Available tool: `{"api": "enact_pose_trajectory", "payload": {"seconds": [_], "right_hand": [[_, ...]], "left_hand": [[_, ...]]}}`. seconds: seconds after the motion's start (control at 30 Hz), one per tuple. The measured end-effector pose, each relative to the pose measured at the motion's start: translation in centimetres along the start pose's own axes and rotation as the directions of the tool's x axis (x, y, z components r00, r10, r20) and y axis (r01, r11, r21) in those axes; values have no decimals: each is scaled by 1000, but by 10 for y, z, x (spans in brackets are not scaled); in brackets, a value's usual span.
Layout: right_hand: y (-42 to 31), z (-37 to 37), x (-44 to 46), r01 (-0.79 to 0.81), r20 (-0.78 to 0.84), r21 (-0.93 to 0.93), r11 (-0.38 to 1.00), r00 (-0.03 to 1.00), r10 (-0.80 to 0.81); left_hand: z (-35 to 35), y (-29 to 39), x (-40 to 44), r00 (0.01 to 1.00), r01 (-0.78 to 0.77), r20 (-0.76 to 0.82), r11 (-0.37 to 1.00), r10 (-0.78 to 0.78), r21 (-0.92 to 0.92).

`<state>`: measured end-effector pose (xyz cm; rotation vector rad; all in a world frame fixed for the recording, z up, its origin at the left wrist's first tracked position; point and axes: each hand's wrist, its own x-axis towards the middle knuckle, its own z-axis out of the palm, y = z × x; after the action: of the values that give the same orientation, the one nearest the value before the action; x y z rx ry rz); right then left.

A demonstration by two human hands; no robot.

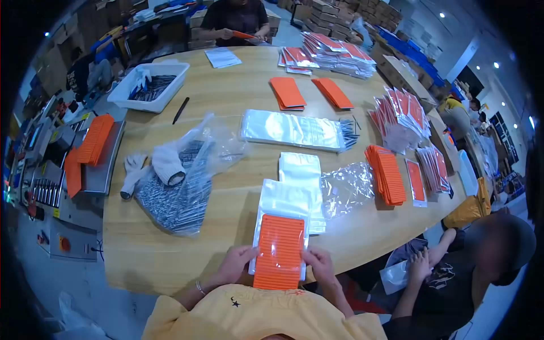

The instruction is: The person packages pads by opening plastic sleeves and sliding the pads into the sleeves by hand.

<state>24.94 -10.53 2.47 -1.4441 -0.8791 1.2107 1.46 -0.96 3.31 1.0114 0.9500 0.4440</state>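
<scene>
An orange ribbed sheet point(279, 249) lies over clear plastic sleeves point(284, 197) at the front edge of the table. My left hand point(237, 263) pinches the left side of the sleeve and sheet. On the right side, my right hand point(320, 264) has its fingers closed on the same pair. Just beyond are more clear sleeves point(300, 170), partly under the held ones. A long stack of clear bags point(292, 130) lies farther back, with thin dark pieces at its right end.
A plastic bag of metal pieces point(173, 201) and white gloves point(169, 163) lie left. The white bin point(149, 105) is back left. Orange stacks point(385, 175) and packed sleeves point(399, 116) stand right. One person point(235, 20) is across; another point(447, 272) sits right.
</scene>
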Motion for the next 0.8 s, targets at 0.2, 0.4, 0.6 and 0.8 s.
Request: {"api": "enact_pose_trajectory", "payload": {"seconds": [0.2, 0.4, 0.6, 0.8], "right_hand": [[-13, -1, -53, -362, 181, -32, 932, 914, 362], [13, 1, -2, -173, -6, 317, 932, 983, 184], [8, 21, 32, 98, 12, 229, 968, 995, -104], [-15, 32, 36, 103, 47, 209, 973, 992, -115]], "left_hand": [[-9, -17, -32, 973, 171, 114, 958, -201, 230], [-16, -16, -26, 943, -62, 333, 982, -2, 181], [-22, 18, -27, 988, 24, 132, 931, -77, 364], [-25, 20, 16, 996, -82, -40, 982, 77, -169]]}}
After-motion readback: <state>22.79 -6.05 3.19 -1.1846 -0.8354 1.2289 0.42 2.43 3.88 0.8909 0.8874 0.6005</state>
